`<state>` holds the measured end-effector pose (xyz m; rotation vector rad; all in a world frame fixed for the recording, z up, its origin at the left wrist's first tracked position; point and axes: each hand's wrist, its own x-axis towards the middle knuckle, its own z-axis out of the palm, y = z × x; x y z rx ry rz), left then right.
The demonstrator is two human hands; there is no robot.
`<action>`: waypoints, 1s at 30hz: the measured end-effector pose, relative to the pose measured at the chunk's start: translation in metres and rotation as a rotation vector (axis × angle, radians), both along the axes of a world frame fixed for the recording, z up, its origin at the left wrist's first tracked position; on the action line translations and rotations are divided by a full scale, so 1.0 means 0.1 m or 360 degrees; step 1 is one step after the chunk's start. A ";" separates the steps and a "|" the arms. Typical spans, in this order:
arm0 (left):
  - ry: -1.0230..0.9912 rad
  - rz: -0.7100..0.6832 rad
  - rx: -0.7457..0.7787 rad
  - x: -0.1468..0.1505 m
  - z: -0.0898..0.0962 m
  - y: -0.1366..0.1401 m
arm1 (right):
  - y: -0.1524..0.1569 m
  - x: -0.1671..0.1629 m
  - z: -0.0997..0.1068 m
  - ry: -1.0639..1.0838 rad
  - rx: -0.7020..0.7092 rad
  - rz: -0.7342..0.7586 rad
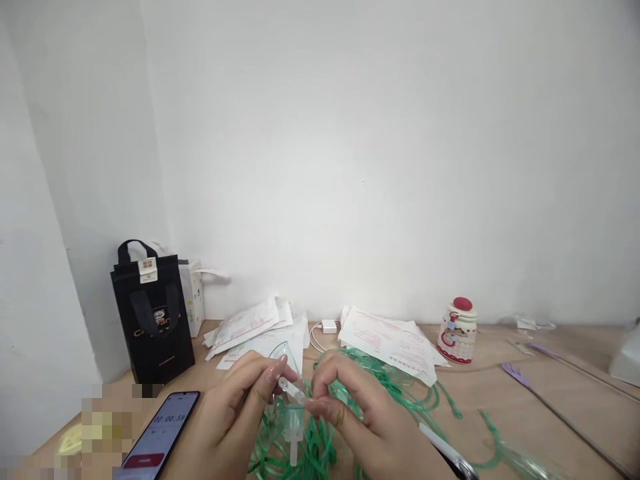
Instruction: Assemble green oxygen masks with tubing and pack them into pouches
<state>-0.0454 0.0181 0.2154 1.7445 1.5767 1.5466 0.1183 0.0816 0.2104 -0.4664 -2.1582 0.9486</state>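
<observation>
My left hand and my right hand meet low in the middle, fingers pinched on opposite ends of a small white plastic piece. The piece is slim, with a rounded end at my left fingertips; its exact kind I cannot make out. Just below it is a clear nebulizer cup with a narrow stem pointing down. A clear mask shows partly behind my fingers. Coils of green tubing lie under and beyond my hands, with more clear parts tangled among them.
White printed packets lie at the wall, with another stack of packets to the right. A phone and black paper bag stand left. Rightward are a decorated jar, a white pen-like object and purple-tipped rods.
</observation>
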 end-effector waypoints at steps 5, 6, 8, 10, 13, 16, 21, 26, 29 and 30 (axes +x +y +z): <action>0.0094 -0.0033 -0.0060 -0.01 -0.01 0.00 | 0.00 -0.02 0.01 -0.0097 0.0065 -0.0021; 0.0120 -0.0026 -0.0059 -0.02 -0.01 0.01 | 0.01 -0.03 0.01 -0.0088 0.0028 -0.0035; 0.0131 0.0014 -0.0030 -0.02 -0.02 0.02 | 0.01 -0.05 0.01 -0.0032 -0.0075 -0.0054; 0.0097 0.0074 0.0012 -0.02 -0.03 0.04 | 0.03 -0.08 -0.01 0.0044 -0.0151 -0.0023; 0.0016 0.0161 0.0077 0.01 -0.04 0.07 | 0.06 -0.15 -0.05 0.0146 -0.0137 0.0022; -0.0124 0.0129 0.0088 0.06 -0.04 0.08 | 0.07 -0.19 -0.07 0.0303 -0.0194 -0.0007; -0.0791 -0.0216 0.0099 0.14 -0.01 0.06 | 0.07 -0.08 -0.03 0.0790 -0.0649 0.0176; -0.1155 -0.0258 0.0022 0.18 0.00 0.10 | 0.08 0.05 0.03 0.0911 -0.0799 0.0362; -0.1295 -0.0230 0.0008 0.21 -0.01 0.12 | 0.08 0.08 0.05 0.0886 -0.0828 0.0313; -0.1336 -0.0229 0.0014 0.22 -0.01 0.13 | 0.08 0.08 0.05 0.0878 -0.0831 0.0293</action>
